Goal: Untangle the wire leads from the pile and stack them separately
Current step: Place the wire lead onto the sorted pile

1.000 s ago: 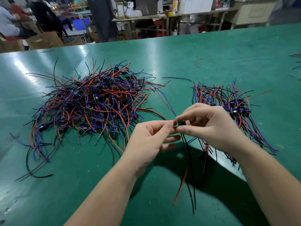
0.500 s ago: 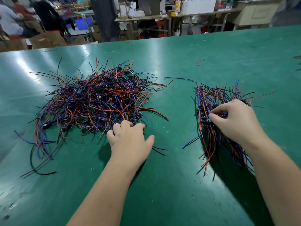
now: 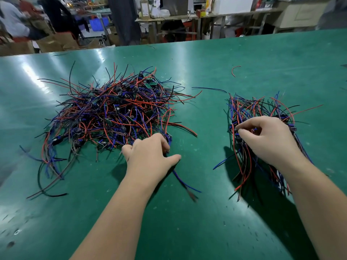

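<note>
From my remote seat, the green table (image 3: pixel 206 231) fills nearly the whole view. The tangled pile (image 3: pixel 116 117) of red, blue and black leads, with small boards among them, sprawls across its left half. The smaller sorted stack (image 3: pixel 244 113) lies to the right, well apart, its wires running roughly near to far.

My left hand (image 3: pixel 150 156) sits at the pile's near right edge, fingers curled down around a trailing lead (image 3: pixel 183 182) whose wires stream nearward, thumb stuck out to the right. My right hand (image 3: pixel 270 141) rests over the stack, thumb and forefinger pinching an edge lead (image 3: pixel 234 130) on its left side.

A loose blue wire (image 3: pixel 208 89) lies between the heaps, and a stray red wire (image 3: pixel 234 69) lies beyond it.
</note>
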`<state>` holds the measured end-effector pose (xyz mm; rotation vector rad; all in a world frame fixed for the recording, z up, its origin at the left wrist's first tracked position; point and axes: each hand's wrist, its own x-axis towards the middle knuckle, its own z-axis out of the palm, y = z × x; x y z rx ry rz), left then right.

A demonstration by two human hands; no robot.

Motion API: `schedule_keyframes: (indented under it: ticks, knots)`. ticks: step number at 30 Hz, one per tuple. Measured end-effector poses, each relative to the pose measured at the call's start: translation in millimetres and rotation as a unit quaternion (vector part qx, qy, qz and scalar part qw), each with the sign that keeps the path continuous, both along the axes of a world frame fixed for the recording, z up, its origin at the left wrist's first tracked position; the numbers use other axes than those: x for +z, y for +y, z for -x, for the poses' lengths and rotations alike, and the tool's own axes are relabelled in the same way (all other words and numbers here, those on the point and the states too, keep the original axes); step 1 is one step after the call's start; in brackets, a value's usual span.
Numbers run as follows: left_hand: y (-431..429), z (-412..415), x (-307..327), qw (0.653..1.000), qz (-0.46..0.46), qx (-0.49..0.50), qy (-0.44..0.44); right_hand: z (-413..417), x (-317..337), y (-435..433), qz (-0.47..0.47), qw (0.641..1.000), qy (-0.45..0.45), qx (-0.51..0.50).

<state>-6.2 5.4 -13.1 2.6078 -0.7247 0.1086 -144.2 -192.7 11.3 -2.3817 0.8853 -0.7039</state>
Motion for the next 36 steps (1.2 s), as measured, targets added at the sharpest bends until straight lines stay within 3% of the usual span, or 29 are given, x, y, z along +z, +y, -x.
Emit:
schedule_keyframes:
  ticks: [4,8,10,12,14,17,20,25,30,36]
  knots:
    - [-8,8,4,0.976,0.165,-0.052,0.132,-1,-1,4,-0.026,0.999,-0.032,0.021]
    - [-13,19,18,0.859,0.411,-0.13,0.275,-5,-2,7,-0.11,0.991,-0.065,0.044]
    - [-14,23,23,0.798,0.483,-0.157,0.324,-6,1,14,-0.285,0.948,-0.095,0.105]
    - [-15,27,26,0.764,0.506,-0.182,0.358,-6,5,23,-0.451,0.866,-0.123,0.178]
    - [-16,33,26,0.757,0.495,-0.2,0.377,-6,9,27,-0.529,0.802,-0.163,0.223]
    - [-18,41,25,0.762,0.473,-0.212,0.388,-6,12,31,-0.549,0.774,-0.212,0.236]
    - [-18,47,23,0.778,0.445,-0.226,0.383,-6,12,30,-0.546,0.779,-0.223,0.212]
    - [-20,54,26,0.743,0.455,-0.176,0.459,-7,9,31,-0.537,0.79,-0.203,0.216]
    - [-23,53,21,0.744,0.451,-0.142,0.472,-11,4,37,-0.496,0.828,-0.154,0.21]
    - [-19,54,21,0.753,0.343,-0.18,0.532,-8,10,13,-0.497,0.823,-0.262,0.087]
